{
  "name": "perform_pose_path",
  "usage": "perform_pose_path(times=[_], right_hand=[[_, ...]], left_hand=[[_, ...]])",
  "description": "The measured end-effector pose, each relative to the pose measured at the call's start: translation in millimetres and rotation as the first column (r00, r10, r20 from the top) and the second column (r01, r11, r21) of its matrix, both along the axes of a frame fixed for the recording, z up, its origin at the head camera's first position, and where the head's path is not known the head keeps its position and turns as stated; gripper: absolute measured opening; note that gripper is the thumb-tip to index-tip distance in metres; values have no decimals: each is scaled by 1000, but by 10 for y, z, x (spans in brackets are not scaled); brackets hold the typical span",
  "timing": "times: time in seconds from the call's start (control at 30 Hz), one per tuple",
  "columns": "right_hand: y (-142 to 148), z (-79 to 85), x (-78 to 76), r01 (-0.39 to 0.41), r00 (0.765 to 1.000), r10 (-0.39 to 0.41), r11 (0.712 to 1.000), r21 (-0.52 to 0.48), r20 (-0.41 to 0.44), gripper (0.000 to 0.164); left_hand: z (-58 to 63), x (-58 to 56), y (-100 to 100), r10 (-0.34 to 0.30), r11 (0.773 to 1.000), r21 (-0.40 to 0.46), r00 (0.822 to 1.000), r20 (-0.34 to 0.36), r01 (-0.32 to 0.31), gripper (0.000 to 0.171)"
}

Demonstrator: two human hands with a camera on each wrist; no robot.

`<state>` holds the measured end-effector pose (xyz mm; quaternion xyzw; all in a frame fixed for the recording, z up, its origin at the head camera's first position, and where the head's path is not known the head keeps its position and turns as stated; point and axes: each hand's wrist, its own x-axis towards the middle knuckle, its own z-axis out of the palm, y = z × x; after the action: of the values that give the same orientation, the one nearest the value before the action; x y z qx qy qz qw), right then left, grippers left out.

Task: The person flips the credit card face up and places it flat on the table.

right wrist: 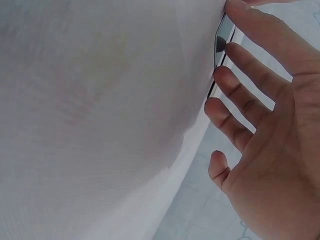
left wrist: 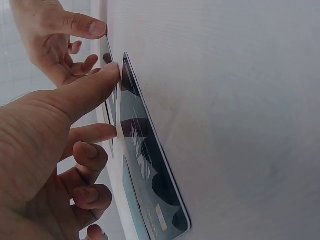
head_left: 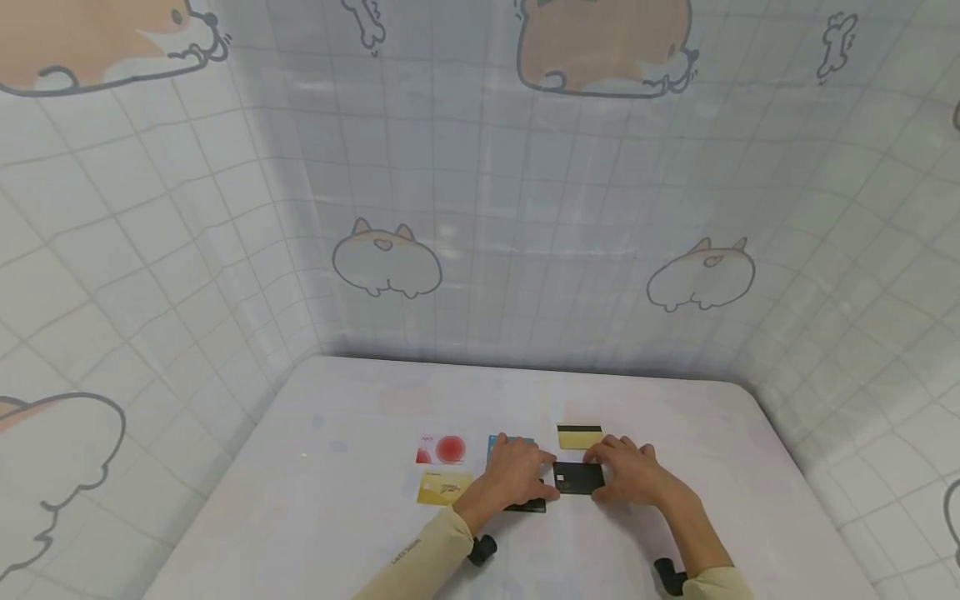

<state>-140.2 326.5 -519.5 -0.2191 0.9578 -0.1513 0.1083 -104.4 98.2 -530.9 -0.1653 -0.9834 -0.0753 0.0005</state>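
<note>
A black bank card (head_left: 578, 478) with a chip lies flat on the table between the two hands. My left hand (head_left: 514, 472) holds its left end, thumb by the lower corner and index finger by the upper one. At the other end my right hand (head_left: 630, 471) holds the card's right corners the same way, its other fingers spread. Beneath my left hand are a blue card (head_left: 492, 444) and a dark, glossy card (head_left: 534, 506), both partly covered. In the left wrist view, the dark card (left wrist: 150, 165) lies beside my left thumb.
A yellow card with a black stripe (head_left: 580, 437) lies above the black card. To the left are a white card with a red circle (head_left: 450, 448) and a gold card (head_left: 442, 487). The white table (head_left: 322, 467) meets patterned curtains (head_left: 525, 275) at back and sides.
</note>
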Motion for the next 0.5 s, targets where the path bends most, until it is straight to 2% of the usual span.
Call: perform_pose_path(times=[0.2,0.5], right_hand=[[12,16,-21,-11,1000,11,1000,-21,0,52],[106,123,-74,-24,998,37,980,-199,57,57]], left_hand=[[19,-14,-7,-7,1000,-12,1000,-19,7,54],[-13,-57,-24,9,1000,6,999,-39,-8,66]])
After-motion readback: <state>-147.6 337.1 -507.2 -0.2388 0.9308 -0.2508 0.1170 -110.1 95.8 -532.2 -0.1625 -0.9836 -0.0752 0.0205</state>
